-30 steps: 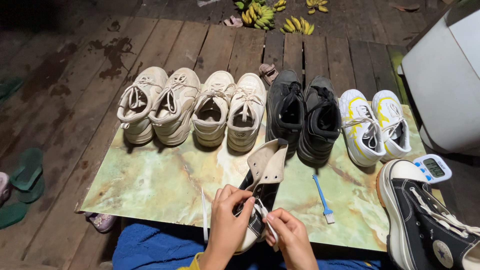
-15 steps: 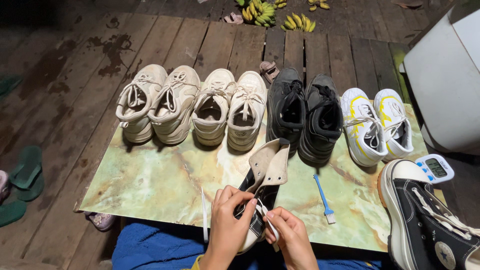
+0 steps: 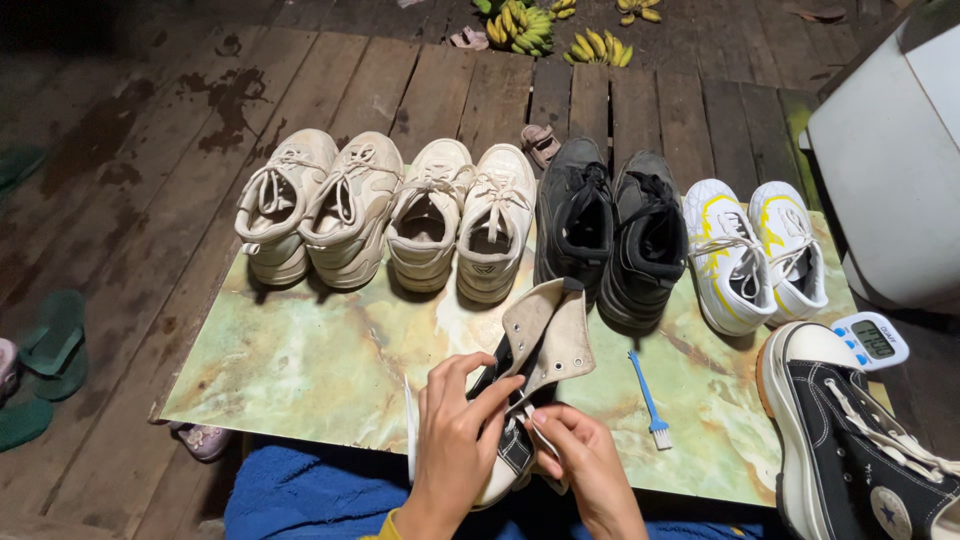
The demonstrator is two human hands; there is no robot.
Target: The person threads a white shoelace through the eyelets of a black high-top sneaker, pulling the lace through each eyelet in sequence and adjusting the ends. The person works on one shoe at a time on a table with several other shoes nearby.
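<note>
Fingers (image 3: 497,392) on high-top sneaker (image 3: 540,335), near mat edge (image 3: 330,432)

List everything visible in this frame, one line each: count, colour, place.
Black high-top canvas shoe with pale lining: one, held over the near edge of the board.
Beige chunky sneakers: two, left end of the row.
Cream sneakers: two, next right.
Black sneakers: two, middle right.
White sneakers with yellow marks: two, right end.
Second black high-top with white sole: one, bottom right.
Blue small brush: one, right of the held shoe.
White digital timer: one, right edge.
Green marbled board: one, under the shoes.
Yellow bananas: several bunches, top.
Green sandals: far left on the planks.
Left hand: grips the held shoe.
Right hand: pinches its white lace.
</note>
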